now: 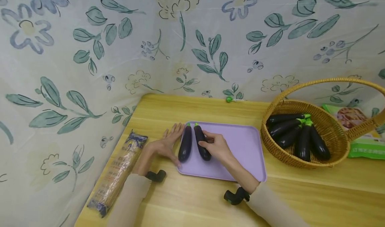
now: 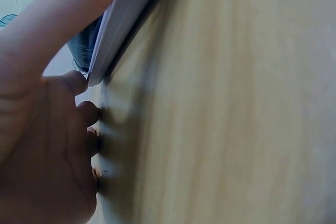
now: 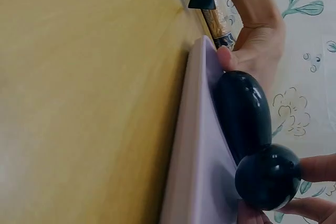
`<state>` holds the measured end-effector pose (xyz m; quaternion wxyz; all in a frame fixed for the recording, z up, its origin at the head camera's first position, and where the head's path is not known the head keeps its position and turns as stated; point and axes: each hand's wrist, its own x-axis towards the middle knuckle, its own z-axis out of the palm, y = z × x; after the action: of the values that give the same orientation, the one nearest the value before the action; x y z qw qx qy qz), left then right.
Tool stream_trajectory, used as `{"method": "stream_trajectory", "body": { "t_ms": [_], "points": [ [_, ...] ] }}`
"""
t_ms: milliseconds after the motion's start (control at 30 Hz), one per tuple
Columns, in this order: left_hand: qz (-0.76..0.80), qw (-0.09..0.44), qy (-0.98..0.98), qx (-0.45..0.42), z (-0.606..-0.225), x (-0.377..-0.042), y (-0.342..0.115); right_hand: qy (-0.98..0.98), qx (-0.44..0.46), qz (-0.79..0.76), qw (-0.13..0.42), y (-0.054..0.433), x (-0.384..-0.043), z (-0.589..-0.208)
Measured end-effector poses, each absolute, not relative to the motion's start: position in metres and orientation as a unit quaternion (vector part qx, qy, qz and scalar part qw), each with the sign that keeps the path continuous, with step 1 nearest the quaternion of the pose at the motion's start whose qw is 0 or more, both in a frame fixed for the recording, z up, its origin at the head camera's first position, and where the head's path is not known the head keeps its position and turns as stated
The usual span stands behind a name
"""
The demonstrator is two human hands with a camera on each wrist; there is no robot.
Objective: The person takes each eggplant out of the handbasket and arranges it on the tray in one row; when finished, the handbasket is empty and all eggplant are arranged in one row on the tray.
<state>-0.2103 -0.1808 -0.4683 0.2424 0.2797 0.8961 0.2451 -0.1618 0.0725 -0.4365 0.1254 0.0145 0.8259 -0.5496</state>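
Observation:
Two dark purple eggplants lie lengthwise near the left side of a lilac tray in the head view. My right hand pinches the right-hand eggplant between thumb and fingers; its rounded end faces the right wrist camera. Beside it, a small gap away, rests the other eggplant, along the tray's left rim. With fingers spread, my left hand touches that left edge, its thumb near the front corner. In the left wrist view the palm and the tray's outer side show.
Right of the tray stands a wicker basket with a tall handle, holding several eggplants. A green printed bag lies behind it. A long package of noodle-like sticks lies at left. Near the back edge is a small green-headed item.

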Motion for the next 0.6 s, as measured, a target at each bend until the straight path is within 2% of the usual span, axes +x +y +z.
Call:
{"method": "stream_trajectory", "body": {
  "t_ms": [233,500,600],
  "points": [
    [0.238,0.243,0.898,0.277,-0.465,-0.210,-0.180,0.846,0.002,-0.522,0.109,0.058,-0.166,-0.447],
    [0.234,0.242,0.901,0.274,-0.465,-0.210,-0.178,0.863,-0.014,-0.491,0.119,0.061,-0.165,-0.447],
    [0.235,0.241,0.901,0.275,-0.465,-0.210,-0.178,0.872,-0.029,-0.476,0.106,0.063,-0.165,-0.446]
  ]
}}
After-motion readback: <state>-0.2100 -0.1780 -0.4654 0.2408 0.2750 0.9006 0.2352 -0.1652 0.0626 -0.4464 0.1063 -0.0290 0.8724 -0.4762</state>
